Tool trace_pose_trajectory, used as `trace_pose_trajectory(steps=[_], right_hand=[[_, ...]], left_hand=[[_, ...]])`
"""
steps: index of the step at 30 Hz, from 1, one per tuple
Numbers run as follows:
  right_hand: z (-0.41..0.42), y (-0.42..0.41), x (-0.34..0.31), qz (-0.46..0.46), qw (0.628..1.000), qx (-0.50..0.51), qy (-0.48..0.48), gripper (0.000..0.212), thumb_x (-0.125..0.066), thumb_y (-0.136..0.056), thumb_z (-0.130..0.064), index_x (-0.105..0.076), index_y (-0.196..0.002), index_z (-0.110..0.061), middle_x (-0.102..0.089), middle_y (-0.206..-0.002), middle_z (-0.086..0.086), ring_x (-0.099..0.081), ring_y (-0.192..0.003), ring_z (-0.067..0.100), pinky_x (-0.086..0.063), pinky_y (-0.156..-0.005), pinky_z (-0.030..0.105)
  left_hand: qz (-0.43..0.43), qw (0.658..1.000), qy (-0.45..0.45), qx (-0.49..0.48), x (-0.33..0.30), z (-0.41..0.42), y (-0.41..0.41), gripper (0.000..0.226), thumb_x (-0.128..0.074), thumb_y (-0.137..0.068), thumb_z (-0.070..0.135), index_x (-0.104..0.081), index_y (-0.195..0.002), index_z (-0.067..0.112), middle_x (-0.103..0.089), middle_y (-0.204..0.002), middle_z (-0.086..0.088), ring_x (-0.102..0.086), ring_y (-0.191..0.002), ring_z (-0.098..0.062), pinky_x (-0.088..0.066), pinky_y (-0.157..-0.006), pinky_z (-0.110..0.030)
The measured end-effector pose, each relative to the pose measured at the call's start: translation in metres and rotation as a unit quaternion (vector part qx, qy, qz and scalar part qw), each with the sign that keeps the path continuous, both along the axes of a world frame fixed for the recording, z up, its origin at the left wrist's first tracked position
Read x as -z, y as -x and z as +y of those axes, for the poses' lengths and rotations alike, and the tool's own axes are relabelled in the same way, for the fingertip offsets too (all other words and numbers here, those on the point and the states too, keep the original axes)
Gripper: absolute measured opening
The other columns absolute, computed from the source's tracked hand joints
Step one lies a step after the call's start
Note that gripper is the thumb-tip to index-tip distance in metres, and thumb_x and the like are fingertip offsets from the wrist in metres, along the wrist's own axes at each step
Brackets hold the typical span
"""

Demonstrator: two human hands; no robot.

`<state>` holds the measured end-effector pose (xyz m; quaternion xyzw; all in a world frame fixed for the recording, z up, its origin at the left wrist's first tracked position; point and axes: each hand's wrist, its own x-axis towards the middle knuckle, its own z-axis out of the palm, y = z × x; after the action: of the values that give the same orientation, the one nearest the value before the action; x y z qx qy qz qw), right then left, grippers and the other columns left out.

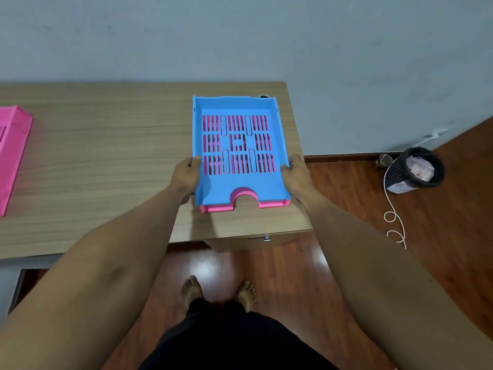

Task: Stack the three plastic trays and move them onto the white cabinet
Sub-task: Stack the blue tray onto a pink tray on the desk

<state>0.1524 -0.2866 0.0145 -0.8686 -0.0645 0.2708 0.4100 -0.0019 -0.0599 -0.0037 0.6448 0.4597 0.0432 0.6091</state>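
Note:
A blue slotted plastic tray (213, 188) sits nested on a pink tray (269, 204), whose front lip and arch show beneath it, near the right end of the wooden desk (106, 156). My left hand (186, 174) grips the blue tray's left wall. My right hand (297, 173) grips its right wall. A second pink tray (12, 156) lies at the desk's far left, partly cut off by the frame edge. No white cabinet is in view.
A black mesh waste bin (414, 169) with a bag stands on the wooden floor to the right, with a white cord (392, 209) trailing beside it. The grey wall runs right behind the desk. A drawer unit (253, 241) sits under the desk's right end.

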Motion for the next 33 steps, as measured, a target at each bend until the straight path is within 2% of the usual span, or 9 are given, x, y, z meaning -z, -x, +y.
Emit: trace_pose_trajectory(steps=[5, 7, 10, 13, 15, 18, 24, 29, 33], right_hand=[[0.005, -0.001, -0.012, -0.019, 0.999, 0.001, -0.033, 0.018, -0.048, -0.108, -0.025, -0.043, -0.125, -0.023, -0.068, -0.1, -0.005, -0.073, -0.075, 0.008, -0.052, -0.051, 0.017], [0.004, -0.001, -0.015, -0.021, 0.999, 0.006, -0.045, 0.018, -0.047, -0.109, -0.028, -0.043, -0.126, -0.025, -0.072, -0.105, -0.001, -0.076, -0.077, 0.012, -0.056, -0.056, 0.023], [0.003, -0.001, -0.014, -0.009, 0.999, -0.003, -0.04, 0.02, -0.048, -0.108, -0.029, -0.043, -0.128, -0.026, -0.071, -0.106, -0.003, -0.077, -0.078, 0.011, -0.054, -0.053, 0.02], [-0.003, 0.004, -0.009, 0.01, 1.0, 0.0, -0.029, 0.019, -0.048, -0.108, -0.028, -0.044, -0.127, -0.026, -0.072, -0.106, -0.003, -0.076, -0.079, 0.009, -0.057, -0.054, 0.021], [-0.006, 0.007, -0.003, 0.023, 0.999, 0.011, -0.036, 0.019, -0.047, -0.108, -0.029, -0.044, -0.127, -0.027, -0.072, -0.108, -0.002, -0.077, -0.082, 0.011, -0.065, -0.065, 0.032], [-0.007, 0.007, -0.002, 0.021, 0.997, 0.028, -0.062, 0.018, -0.043, -0.11, -0.033, -0.046, -0.126, -0.026, -0.072, -0.106, 0.0, -0.077, -0.088, 0.015, -0.064, -0.076, 0.039], [-0.01, -0.001, 0.001, 0.068, 0.996, 0.036, -0.054, 0.03, -0.036, -0.11, -0.043, -0.052, -0.123, -0.021, -0.072, -0.11, 0.007, -0.076, -0.095, 0.021, -0.06, -0.074, 0.039], [-0.011, -0.005, -0.003, 0.069, 0.994, 0.035, -0.071, 0.034, -0.038, -0.11, -0.04, -0.058, -0.124, -0.016, -0.072, -0.108, 0.005, -0.073, -0.089, 0.015, -0.056, -0.073, 0.033], [-0.012, -0.008, -0.008, 0.108, 0.989, 0.037, -0.09, 0.031, -0.042, -0.109, -0.039, -0.063, -0.117, -0.017, -0.076, -0.099, -0.001, -0.075, -0.073, 0.004, -0.055, -0.06, 0.022]], left_hand=[[-0.006, 0.999, -0.047, -0.007, -0.002, 0.0, -0.002, 0.042, -0.038, -0.11, 0.043, -0.064, -0.11, 0.01, -0.073, -0.106, -0.006, -0.073, -0.1, -0.027, -0.061, -0.089, -0.047], [-0.007, 0.999, -0.047, -0.01, -0.004, -0.002, -0.003, 0.044, -0.038, -0.11, 0.043, -0.064, -0.112, 0.008, -0.074, -0.104, -0.006, -0.074, -0.099, -0.026, -0.061, -0.091, -0.047], [0.004, 0.999, -0.049, -0.01, -0.001, -0.003, -0.002, 0.047, -0.039, -0.109, 0.045, -0.066, -0.113, 0.007, -0.075, -0.107, -0.008, -0.075, -0.098, -0.026, -0.061, -0.091, -0.051], [0.009, 0.999, -0.039, 0.001, 0.002, -0.001, 0.002, 0.047, -0.042, -0.107, 0.048, -0.066, -0.113, 0.008, -0.076, -0.108, -0.008, -0.075, -0.099, -0.027, -0.061, -0.091, -0.054], [0.004, 0.999, -0.035, 0.01, 0.001, -0.001, 0.003, 0.048, -0.045, -0.106, 0.049, -0.067, -0.113, 0.008, -0.076, -0.109, -0.008, -0.075, -0.1, -0.028, -0.061, -0.091, -0.054], [-0.008, 1.0, -0.017, 0.007, -0.004, -0.002, 0.003, 0.047, -0.047, -0.106, 0.049, -0.067, -0.117, 0.008, -0.076, -0.111, -0.007, -0.075, -0.099, -0.026, -0.063, -0.088, -0.049], [-0.008, 1.0, 0.028, 0.01, -0.002, -0.007, 0.006, 0.042, -0.045, -0.106, 0.05, -0.063, -0.119, 0.015, -0.075, -0.11, -0.001, -0.075, -0.097, -0.02, -0.059, -0.072, -0.032], [-0.005, 0.996, 0.09, -0.009, -0.008, -0.007, 0.003, 0.038, -0.047, -0.106, 0.049, -0.063, -0.123, 0.019, -0.074, -0.109, 0.002, -0.072, -0.093, -0.018, -0.054, -0.063, -0.032], [-0.005, 0.992, 0.122, -0.019, -0.011, -0.005, 0.001, 0.029, -0.051, -0.105, 0.045, -0.065, -0.116, 0.023, -0.074, -0.105, 0.005, -0.072, -0.092, -0.017, -0.054, -0.063, -0.033]])
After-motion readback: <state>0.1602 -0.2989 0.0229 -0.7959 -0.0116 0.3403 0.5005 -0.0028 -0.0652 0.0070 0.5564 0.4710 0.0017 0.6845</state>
